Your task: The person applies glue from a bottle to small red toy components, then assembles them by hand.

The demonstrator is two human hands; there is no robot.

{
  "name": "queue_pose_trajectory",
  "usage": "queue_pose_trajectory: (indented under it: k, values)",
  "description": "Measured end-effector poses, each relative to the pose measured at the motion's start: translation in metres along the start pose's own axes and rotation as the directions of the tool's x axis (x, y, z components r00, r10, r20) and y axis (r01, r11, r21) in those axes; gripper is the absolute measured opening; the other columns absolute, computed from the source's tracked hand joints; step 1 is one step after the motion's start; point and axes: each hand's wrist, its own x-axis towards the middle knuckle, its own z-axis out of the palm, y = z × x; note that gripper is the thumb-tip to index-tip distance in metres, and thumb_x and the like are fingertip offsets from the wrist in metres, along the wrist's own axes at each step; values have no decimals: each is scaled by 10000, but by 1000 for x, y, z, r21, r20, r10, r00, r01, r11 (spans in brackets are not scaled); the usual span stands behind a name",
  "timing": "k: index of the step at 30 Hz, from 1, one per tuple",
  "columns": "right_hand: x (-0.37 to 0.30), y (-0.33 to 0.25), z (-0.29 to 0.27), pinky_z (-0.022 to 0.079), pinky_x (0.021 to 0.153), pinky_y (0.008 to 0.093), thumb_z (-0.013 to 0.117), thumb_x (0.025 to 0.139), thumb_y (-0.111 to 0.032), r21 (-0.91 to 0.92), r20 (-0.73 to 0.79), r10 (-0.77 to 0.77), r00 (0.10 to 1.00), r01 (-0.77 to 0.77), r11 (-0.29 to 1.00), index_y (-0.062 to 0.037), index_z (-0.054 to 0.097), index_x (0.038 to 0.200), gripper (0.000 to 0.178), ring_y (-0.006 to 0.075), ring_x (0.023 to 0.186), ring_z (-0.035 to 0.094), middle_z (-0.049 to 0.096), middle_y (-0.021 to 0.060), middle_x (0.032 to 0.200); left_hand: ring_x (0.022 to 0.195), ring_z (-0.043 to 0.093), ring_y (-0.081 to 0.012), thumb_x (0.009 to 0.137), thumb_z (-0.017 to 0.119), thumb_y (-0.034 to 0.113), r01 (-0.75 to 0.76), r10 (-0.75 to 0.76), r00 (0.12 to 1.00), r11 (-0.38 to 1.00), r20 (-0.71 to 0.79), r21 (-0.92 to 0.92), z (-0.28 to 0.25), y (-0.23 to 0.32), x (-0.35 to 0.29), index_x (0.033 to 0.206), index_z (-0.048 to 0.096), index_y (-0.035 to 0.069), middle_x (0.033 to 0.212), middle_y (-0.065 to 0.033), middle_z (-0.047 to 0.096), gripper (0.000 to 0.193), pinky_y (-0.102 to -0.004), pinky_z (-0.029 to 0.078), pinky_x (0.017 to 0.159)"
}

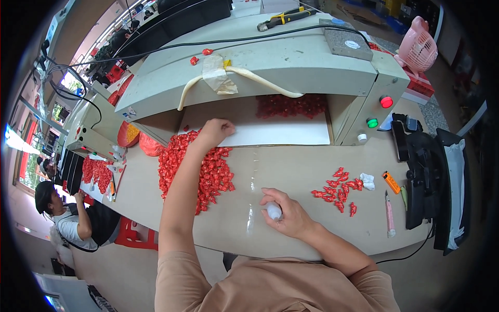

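Observation:
My left hand (217, 132) reaches over the far part of a heap of small glossy red pieces (214, 179), at the mouth of a grey box-shaped machine (312, 73). Its fingers are curled in; whatever they may pinch is too small or hidden to make out. Above the table, right of the heap, my right hand (293, 216) is wrapped round a small whitish bottle (274, 210). Farther right lies a loose group of the red pieces (340, 193). Inside the machine, more red pieces (296, 105) lie at the back of a white sheet (280, 132).
On the right lie a crumpled white tissue (367, 181), an orange tool (391, 183), a pink-handled cutter (389, 216) and a black stand (421, 177). Pliers (286, 20) and a cable rest on the machine. Another person (78, 218) sits at far left.

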Motion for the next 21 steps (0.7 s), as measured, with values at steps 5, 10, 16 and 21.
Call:
queue_pose_trajectory:
  k: [5,10,16,21]
  values:
    - [4,-2,-4,525,625,303,670,818,-23,-10,-23,12,1000,-13,1000,-78,358,1321,595,204,729,645,646,83,940,788,621,-306,754,763,110,93,-83,992,990,95,-109,-11,5,-65,879,662,-32,819,-145,670,215,-360,505,753]
    - [4,0,-1,532,655,293,687,818,-15,33,-32,66,997,-65,997,-74,360,1316,599,185,764,652,656,93,979,844,585,-321,764,739,69,-71,84,990,991,-117,117,5,9,-89,875,655,-18,828,-142,661,164,-391,494,798]
    - [9,11,-18,520,698,276,752,828,-144,246,-164,264,950,-220,944,-52,537,1205,444,130,876,644,680,68,1016,898,623,-106,884,662,42,71,-180,983,497,-22,-865,49,70,-134,1021,581,22,978,-37,662,161,-246,498,786]
    - [18,6,-40,480,714,244,690,898,-299,250,-274,249,929,-181,951,-27,577,1142,383,104,811,580,634,46,953,911,595,-145,948,601,136,21,-75,996,-212,38,-977,107,98,-171,1212,578,24,1006,-33,623,288,-311,503,811]
